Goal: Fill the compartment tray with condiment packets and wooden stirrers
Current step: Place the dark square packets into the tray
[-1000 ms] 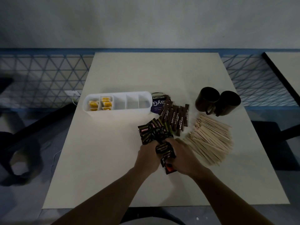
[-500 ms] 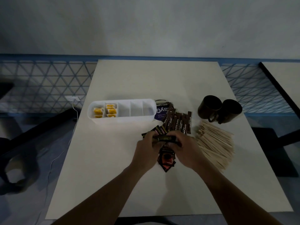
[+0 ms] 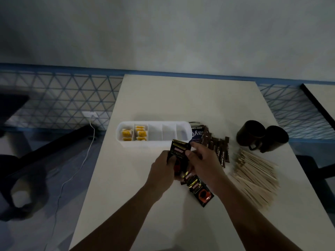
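glossy foil packets (image 3: 178, 156), wooden stirrers (image 3: 253, 180)

Dim light. Plain grey wall (image 3: 163, 29) up top, blue stripe (image 3: 54, 67) beneath, triangle-lattice panel (image 3: 59, 98) lower. White table (image 3: 181, 98) front and centre, second table (image 3: 325, 94) edging in far right. Wall socket (image 3: 89, 115) left, white cable (image 3: 72, 176) trailing down over grey floor (image 3: 27, 238).

Both hands (image 3: 164, 166) (image 3: 203, 164) grip black packets (image 3: 178, 153) near tray (image 3: 154, 143).
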`<state>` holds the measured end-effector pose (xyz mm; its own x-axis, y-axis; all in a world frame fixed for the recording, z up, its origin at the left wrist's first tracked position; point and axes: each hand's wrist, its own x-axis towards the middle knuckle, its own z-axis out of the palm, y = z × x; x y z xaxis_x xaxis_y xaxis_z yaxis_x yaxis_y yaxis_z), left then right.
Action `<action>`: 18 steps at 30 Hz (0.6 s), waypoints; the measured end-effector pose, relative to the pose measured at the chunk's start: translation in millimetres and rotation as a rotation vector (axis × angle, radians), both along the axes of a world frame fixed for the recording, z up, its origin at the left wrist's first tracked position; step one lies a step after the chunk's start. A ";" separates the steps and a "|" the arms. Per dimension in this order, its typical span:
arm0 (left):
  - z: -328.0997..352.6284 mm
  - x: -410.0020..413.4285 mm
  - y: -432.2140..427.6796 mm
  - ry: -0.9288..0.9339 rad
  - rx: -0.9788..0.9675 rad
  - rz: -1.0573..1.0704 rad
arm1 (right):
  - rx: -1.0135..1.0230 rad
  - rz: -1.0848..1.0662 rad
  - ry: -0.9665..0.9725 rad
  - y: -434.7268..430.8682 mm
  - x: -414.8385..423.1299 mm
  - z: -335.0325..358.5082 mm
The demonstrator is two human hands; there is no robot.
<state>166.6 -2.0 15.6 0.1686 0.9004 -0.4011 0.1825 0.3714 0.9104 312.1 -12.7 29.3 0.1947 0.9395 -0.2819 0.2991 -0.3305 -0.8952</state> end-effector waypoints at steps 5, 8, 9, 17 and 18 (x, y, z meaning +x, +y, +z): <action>-2.9 -16.2 9.8 0.043 0.030 0.075 | 0.011 0.049 0.043 4.5 -32.7 2.1; -4.3 -26.4 15.6 0.080 0.044 0.085 | 0.018 0.030 0.021 9.2 -51.5 -2.3; -4.8 -30.8 18.2 0.120 0.063 0.072 | 0.023 0.028 0.015 10.9 -57.4 -4.2; -7.2 -60.2 30.8 0.258 0.180 -0.118 | -0.040 0.003 0.005 22.0 -82.8 -10.2; -8.4 -62.2 31.5 0.262 0.184 -0.120 | -0.051 -0.010 0.009 23.1 -83.8 -11.4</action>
